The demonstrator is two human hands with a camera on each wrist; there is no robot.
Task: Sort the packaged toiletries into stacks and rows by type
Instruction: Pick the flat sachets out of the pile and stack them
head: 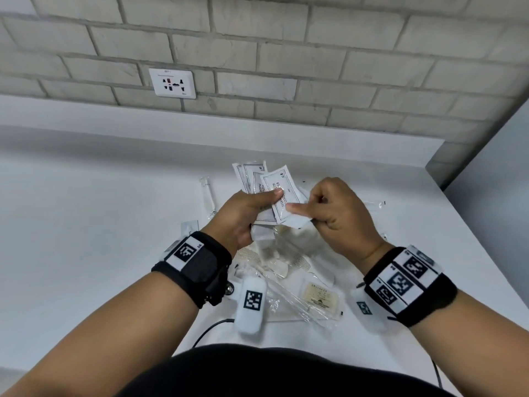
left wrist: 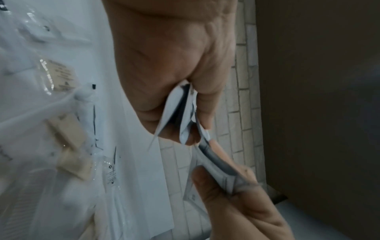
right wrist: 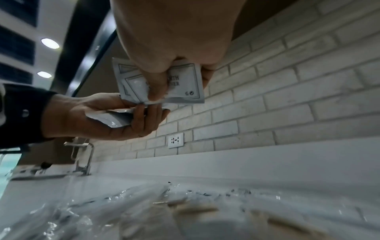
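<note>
Several white printed sachets (head: 282, 193) are fanned out above the white counter (head: 100, 224). My left hand (head: 266, 202) grips the fan, thumb on top and fingers curled underneath. My right hand (head: 300, 214) pinches the lower corner of the front sachet between thumb and forefinger. The right wrist view shows the sachets (right wrist: 185, 84) from below, with my right hand (right wrist: 156, 91) on them and my left hand (right wrist: 92, 116) curled round more. Under both hands lies a loose pile of clear-wrapped items: a comb (head: 303, 265), a beige soap packet (head: 322, 296) and a clear tube (head: 207, 196).
A grey brick wall with a socket (head: 172, 83) stands behind the counter's raised back ledge. A tap (right wrist: 82, 155) and a sink are far to the left. A black cable (head: 211, 328) hangs at the front edge. The counter ends at the right against a dark panel.
</note>
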